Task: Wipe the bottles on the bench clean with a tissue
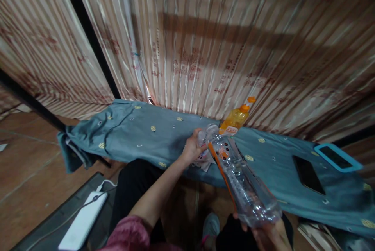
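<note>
Clear bottle [244, 180] sits right in the lower middle of the frame, tilted, neck pointing up toward the curtain [222, 40]. The right hand [268, 233] grips its base at the bottom edge, fingers wrapped under it. The left hand [193, 146] is closed around the neck end, mid-frame, just over a crumpled cloth [205, 162] on the bedspread [140, 137].

Stuff around: one orange bottle [236, 119] with an orange cap stands right behind the clear one, touching the curtain, so it's partly blocked by the neck. Two phones at right, well apart from the hands: a black phone [308, 174] flat on the bedspread, and a blue-cased phone [336, 157] further toward the right edge. Lower left there's one white power bank [84, 219] with a cable, on a dark ledge. A grey shoe [209, 225] shows at the bottom, between the arms.
</note>
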Action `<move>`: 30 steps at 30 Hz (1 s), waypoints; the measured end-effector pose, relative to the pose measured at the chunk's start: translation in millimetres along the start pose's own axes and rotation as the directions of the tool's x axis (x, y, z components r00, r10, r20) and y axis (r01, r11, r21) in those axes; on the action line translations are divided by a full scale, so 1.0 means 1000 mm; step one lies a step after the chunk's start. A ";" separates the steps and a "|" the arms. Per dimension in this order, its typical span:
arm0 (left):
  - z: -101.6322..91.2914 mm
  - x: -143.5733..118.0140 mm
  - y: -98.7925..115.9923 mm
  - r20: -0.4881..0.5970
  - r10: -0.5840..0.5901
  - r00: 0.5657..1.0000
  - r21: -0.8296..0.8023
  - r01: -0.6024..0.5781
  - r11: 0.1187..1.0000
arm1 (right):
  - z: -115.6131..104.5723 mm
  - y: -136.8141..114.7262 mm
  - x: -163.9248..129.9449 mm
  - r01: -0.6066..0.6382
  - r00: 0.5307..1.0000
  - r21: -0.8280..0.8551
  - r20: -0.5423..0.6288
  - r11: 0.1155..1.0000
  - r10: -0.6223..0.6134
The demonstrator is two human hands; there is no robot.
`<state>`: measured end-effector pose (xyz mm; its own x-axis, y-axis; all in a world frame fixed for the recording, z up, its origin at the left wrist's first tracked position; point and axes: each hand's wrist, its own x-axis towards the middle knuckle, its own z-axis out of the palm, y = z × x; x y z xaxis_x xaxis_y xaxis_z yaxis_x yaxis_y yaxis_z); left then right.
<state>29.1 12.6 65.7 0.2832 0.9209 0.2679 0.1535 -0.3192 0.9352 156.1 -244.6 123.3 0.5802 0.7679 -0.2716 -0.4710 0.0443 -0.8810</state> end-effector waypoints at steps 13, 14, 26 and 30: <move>0.003 0.001 -0.004 -0.022 -0.086 0.996 0.077 0.087 0.993 | -0.012 0.005 0.005 0.057 0.990 -0.099 0.131 0.993 -0.043; 0.003 0.001 -0.004 -0.032 -0.101 0.994 0.086 0.103 0.991 | -0.012 0.005 0.006 0.058 0.990 -0.097 0.133 0.994 -0.045; 0.006 -0.003 0.002 -0.042 -0.109 0.993 0.007 0.109 0.994 | -0.012 0.005 0.005 0.081 0.992 -0.074 0.103 0.994 -0.074; 0.007 -0.003 0.003 -0.046 -0.115 0.992 -0.017 0.114 0.993 | -0.014 0.005 0.006 0.075 0.992 -0.084 0.109 0.994 -0.065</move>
<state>35.5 7.1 66.1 0.2200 0.9608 0.1688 0.1684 -0.2079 0.9636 166.5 -249.0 111.4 0.5335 0.8287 -0.1693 -0.3687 0.0477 -0.9283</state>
